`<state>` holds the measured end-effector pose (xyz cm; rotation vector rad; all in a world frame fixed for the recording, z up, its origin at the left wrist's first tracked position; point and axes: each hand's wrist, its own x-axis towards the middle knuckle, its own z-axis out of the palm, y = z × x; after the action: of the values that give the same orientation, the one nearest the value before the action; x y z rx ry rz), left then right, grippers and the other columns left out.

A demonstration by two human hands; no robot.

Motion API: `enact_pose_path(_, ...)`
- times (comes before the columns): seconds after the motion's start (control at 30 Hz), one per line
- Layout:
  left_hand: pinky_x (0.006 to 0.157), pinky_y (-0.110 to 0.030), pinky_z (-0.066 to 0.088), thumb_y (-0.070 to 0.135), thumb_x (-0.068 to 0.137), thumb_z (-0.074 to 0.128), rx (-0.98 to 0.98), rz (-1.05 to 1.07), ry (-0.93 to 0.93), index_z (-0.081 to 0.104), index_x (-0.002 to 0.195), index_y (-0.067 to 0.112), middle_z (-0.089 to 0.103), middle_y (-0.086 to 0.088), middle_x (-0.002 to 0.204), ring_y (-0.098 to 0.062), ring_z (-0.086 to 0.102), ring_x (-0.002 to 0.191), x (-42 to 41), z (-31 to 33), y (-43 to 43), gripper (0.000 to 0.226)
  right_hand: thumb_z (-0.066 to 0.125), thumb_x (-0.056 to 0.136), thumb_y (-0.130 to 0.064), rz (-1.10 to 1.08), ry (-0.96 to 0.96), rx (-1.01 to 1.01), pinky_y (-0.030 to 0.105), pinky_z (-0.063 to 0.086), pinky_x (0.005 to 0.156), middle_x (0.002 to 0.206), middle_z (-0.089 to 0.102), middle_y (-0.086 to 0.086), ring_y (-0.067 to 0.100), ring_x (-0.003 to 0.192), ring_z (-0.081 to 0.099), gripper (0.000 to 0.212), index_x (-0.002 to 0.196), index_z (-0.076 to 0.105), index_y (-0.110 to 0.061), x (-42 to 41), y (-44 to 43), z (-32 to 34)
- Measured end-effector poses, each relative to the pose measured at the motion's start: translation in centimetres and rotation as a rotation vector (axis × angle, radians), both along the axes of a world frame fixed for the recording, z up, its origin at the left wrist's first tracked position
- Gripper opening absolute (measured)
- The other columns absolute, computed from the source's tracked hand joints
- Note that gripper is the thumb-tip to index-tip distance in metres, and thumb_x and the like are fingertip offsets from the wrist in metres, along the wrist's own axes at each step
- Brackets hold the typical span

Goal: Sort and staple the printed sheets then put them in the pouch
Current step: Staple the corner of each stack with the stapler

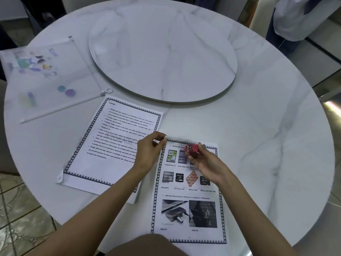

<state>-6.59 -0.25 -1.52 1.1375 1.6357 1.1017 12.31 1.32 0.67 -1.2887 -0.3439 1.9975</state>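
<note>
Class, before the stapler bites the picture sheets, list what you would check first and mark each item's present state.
1. Stapler held in right hand: ok.
2. Left hand pinches the top left corner of the picture sheets: ok.
3. Corner inside the stapler's mouth: not ok, it is apart.
4. Sheet edges aligned: cannot tell.
5. Text set already stapled: cannot tell.
6. Pouch open: cannot tell.
</note>
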Motion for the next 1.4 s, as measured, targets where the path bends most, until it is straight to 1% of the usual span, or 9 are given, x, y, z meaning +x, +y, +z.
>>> enact_pose_path(0.17,0.067,-0.029,0.054,0.019,0.085,0.064,0.015,-0.001,0.0,0.065,0.088,0.018,0.064,0.006,0.08,-0.014,0.055,0.062,0.0,0.3,-0.2,0.002,0.093,0.034,-0.03,0.056,0.037,0.132,0.02,0.056,0.066,0.088,0.072,0.011,0.016,0.078,0.071,0.077,0.095,0.061,0.003,-0.3,0.9,0.8)
enact_pose_path(0.23,0.066,-0.025,0.053,0.019,0.086,0.064,0.021,-0.009,-0.012,0.065,0.086,0.019,0.065,0.006,0.081,-0.011,0.058,0.064,0.1,0.5,-0.3,0.001,0.088,0.046,-0.033,0.092,-0.11,0.247,0.02,0.056,0.069,0.098,0.07,0.011,0.017,0.088,0.069,0.073,0.103,0.058,0.0,-0.7,1.1,1.3)
enact_pose_path(0.33,0.066,-0.023,0.052,0.02,0.086,0.063,0.036,-0.017,-0.006,0.065,0.088,0.017,0.065,0.01,0.081,-0.009,0.06,0.068,0.4,0.7,-0.5,0.004,0.073,0.075,-0.019,0.227,-0.605,0.535,0.022,0.054,0.075,0.1,0.068,0.0,0.015,0.094,0.065,0.032,0.102,0.056,-0.017,-1.2,1.6,2.1)
enact_pose_path(0.5,0.062,-0.012,0.048,0.018,0.086,0.063,0.087,-0.035,0.027,0.067,0.092,0.013,0.064,0.009,0.083,-0.002,0.059,0.068,0.8,1.1,-0.7,0.008,0.068,0.079,-0.007,0.477,-0.795,0.807,0.007,0.046,0.073,0.1,0.065,-0.01,-0.005,0.086,0.06,0.031,0.104,0.053,-0.017,-2.0,1.8,3.0)
enact_pose_path(0.7,0.063,-0.007,0.044,0.016,0.085,0.064,0.115,-0.057,0.049,0.068,0.092,0.013,0.064,0.009,0.083,0.007,0.059,0.066,0.9,1.3,-0.8,0.008,0.07,0.077,-0.005,0.628,-0.819,0.871,0.003,0.041,0.078,0.1,0.062,-0.014,-0.007,0.088,0.059,0.037,0.108,0.053,-0.014,-2.6,1.7,2.8)
enact_pose_path(0.9,0.065,-0.008,0.045,0.012,0.086,0.062,0.156,-0.051,0.061,0.066,0.093,0.012,0.063,0.004,0.089,-0.002,0.06,0.072,1.1,1.5,-1.2,0.008,0.074,0.075,-0.013,0.71,-0.851,0.884,0.02,0.042,0.093,0.1,0.067,-0.002,0.006,0.099,0.061,0.043,0.109,0.05,-0.025,-2.6,2.0,2.9)
enact_pose_path(1.13,0.065,-0.008,0.045,0.012,0.086,0.063,0.179,-0.038,0.072,0.067,0.092,0.011,0.061,0.004,0.088,-0.001,0.059,0.072,1.4,1.5,-1.2,0.008,0.078,0.07,-0.01,0.723,-0.833,0.858,0.018,0.047,0.088,0.105,0.062,-0.012,0.007,0.094,0.063,0.044,0.104,0.054,-0.026,-2.6,2.2,3.3)
enact_pose_path(1.3,0.065,-0.009,0.045,0.014,0.085,0.064,0.19,-0.011,0.069,0.068,0.091,0.016,0.063,0.008,0.087,0.003,0.06,0.072,1.4,1.4,-1.1,0.008,0.078,0.069,-0.007,0.655,-0.84,0.866,0.004,0.043,0.075,0.084,0.068,-0.007,-0.004,0.081,0.063,0.034,0.098,0.061,-0.014,-2.6,2.1,3.2)
enact_pose_path(1.4,0.064,-0.007,0.045,0.018,0.086,0.063,0.17,-0.011,0.043,0.067,0.094,0.019,0.064,0.01,0.089,0.005,0.059,0.076,1.4,1.5,-1.2,0.009,0.076,0.072,-0.009,0.653,-0.856,0.88,0.003,0.043,0.074,0.084,0.067,-0.012,-0.008,0.083,0.062,0.031,0.097,0.059,-0.018,-2.6,2.0,3.0)
